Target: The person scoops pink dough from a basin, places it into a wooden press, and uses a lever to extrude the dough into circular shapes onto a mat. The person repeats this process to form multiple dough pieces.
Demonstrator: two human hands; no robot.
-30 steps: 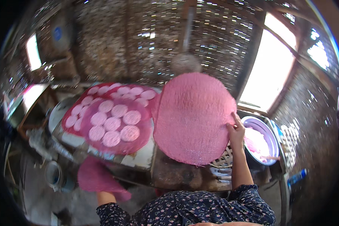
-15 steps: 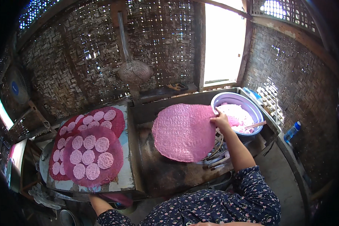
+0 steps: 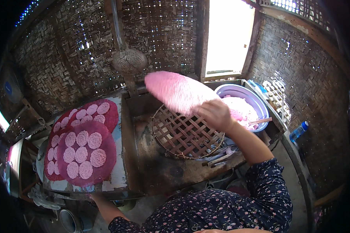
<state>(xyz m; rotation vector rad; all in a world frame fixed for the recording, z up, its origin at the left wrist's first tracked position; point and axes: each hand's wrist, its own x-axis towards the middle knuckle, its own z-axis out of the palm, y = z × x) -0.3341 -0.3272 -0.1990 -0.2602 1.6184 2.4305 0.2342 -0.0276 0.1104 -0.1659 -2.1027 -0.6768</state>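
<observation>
In my right hand (image 3: 216, 114) is the edge of a round pink woven mat (image 3: 179, 91), lifted and tilted with motion blur. Below it lies a round open-weave bamboo lattice (image 3: 188, 134) on the wooden worktop. My left forearm (image 3: 107, 207) reaches to the front edge of the left-hand table; the hand and its fingers are hidden there. On that table, dark pink round mats (image 3: 109, 145) overlap, bearing several pale pink textured discs (image 3: 81, 154). Beside my right hand stands a lavender basin (image 3: 265, 104) of pink and white crumbly mix (image 3: 245, 110), a wooden handle (image 3: 260, 120) sticking out.
A perforated ladle (image 3: 130, 61) hangs on the woven wall. Thin sticks or tools (image 3: 221, 159) lie at the lattice's near edge. A blue bottle (image 3: 299, 131) stands at the right. To the left are a fan (image 3: 13, 89) and, below, a bucket (image 3: 70, 220).
My right hand has raised the pink mat off the lattice and tilted it, uncovering the lattice. A pink thing near my left forearm no longer shows.
</observation>
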